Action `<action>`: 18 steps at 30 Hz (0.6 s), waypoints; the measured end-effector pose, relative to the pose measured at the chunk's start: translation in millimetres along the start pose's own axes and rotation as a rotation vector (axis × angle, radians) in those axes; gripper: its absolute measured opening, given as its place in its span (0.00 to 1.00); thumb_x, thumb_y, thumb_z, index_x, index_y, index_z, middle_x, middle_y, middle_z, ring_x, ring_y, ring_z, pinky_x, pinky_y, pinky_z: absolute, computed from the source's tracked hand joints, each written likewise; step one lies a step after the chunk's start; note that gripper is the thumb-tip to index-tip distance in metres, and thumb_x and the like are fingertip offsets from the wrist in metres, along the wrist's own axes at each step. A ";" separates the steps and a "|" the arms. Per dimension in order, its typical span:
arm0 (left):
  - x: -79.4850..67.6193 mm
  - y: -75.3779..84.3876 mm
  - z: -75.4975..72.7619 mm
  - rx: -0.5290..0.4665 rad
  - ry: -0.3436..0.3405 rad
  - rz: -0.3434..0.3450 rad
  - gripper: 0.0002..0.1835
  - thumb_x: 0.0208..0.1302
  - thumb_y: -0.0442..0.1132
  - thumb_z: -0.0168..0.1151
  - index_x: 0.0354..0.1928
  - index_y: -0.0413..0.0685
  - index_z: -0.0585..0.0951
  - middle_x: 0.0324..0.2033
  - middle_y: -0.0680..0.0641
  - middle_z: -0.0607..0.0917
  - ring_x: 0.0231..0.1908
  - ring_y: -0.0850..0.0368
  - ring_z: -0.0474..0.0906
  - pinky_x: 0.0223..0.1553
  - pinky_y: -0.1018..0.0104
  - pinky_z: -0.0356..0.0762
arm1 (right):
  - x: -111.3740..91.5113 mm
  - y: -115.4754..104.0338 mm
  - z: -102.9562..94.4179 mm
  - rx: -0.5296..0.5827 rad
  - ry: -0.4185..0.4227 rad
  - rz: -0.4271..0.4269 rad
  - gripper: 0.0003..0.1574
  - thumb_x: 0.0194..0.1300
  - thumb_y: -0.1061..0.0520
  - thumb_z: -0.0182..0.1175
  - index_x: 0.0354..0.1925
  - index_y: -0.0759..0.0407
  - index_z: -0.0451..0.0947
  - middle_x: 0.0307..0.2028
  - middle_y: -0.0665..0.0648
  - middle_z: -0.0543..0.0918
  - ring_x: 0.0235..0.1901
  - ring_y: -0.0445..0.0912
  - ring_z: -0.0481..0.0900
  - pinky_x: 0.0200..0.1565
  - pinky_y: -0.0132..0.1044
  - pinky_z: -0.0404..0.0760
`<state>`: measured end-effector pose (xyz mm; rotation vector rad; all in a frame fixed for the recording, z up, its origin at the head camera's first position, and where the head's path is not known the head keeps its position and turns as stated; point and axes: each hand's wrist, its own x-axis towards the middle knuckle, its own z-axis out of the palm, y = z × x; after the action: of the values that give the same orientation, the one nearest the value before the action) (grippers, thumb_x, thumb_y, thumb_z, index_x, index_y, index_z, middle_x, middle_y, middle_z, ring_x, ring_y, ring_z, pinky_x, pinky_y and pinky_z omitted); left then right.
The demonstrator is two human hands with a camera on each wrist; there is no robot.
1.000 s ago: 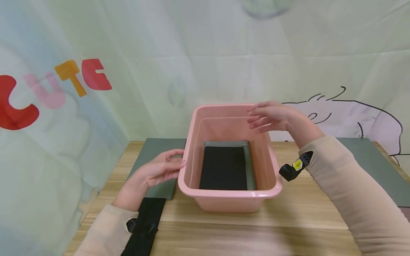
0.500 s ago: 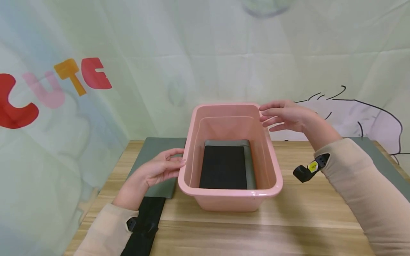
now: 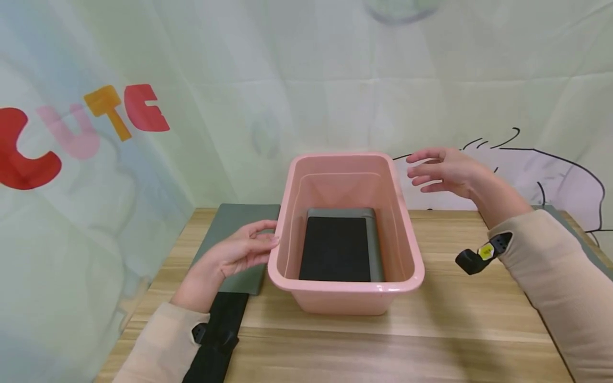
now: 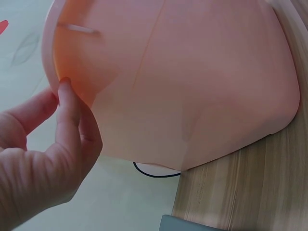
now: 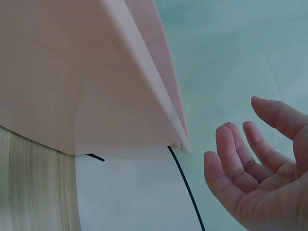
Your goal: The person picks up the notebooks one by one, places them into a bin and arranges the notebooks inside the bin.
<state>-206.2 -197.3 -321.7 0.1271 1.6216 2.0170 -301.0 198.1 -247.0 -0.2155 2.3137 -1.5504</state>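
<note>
A pink plastic basin stands on the wooden table. My left hand pinches its left rim; in the left wrist view the thumb and fingers lie on either side of the rim. Inside, a black flat rectangular thing lies over a slightly larger grey one. My right hand hovers in the air just right of the basin's far right corner, apart from it. In the right wrist view its fingers are loosely bent, with nothing in them.
A grey-green flat sheet lies left of the basin, partly behind my left hand. Below it is a black strip-like thing. Another grey sheet shows behind my right sleeve. A printed cloth backdrop rises behind the wooden table.
My right hand has moved right, from over the basin's far right part to outside its rim. My left hand stays at the left rim, and the basin has not visibly moved.
</note>
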 end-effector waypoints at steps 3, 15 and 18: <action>0.4 -1.0 0.3 -0.008 0.000 -0.002 0.29 0.66 0.26 0.50 0.65 0.30 0.51 0.40 0.45 0.79 0.37 0.58 0.82 0.39 0.68 0.81 | -2.3 4.6 -4.3 0.001 -0.005 -0.004 0.29 0.66 0.54 0.58 0.59 0.63 0.62 0.37 0.48 0.81 0.36 0.42 0.81 0.42 0.36 0.81; -2.8 -0.1 2.4 -0.005 0.002 -0.004 0.30 0.65 0.25 0.51 0.65 0.30 0.51 0.39 0.46 0.80 0.36 0.58 0.82 0.39 0.69 0.81 | -12.4 15.2 -18.6 -0.032 0.015 -0.013 0.31 0.65 0.51 0.58 0.59 0.64 0.62 0.37 0.48 0.81 0.36 0.41 0.81 0.42 0.36 0.81; -2.9 -0.1 2.6 -0.010 -0.001 -0.003 0.30 0.65 0.25 0.52 0.65 0.29 0.51 0.38 0.46 0.81 0.36 0.58 0.82 0.38 0.69 0.81 | -13.7 18.7 -21.5 -0.033 0.022 -0.011 0.31 0.65 0.51 0.58 0.60 0.64 0.61 0.37 0.48 0.81 0.37 0.41 0.81 0.43 0.37 0.81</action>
<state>-202.7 -196.4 -320.3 0.1222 1.6098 2.0227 -294.9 228.4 -254.1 -0.2203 2.3605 -1.5277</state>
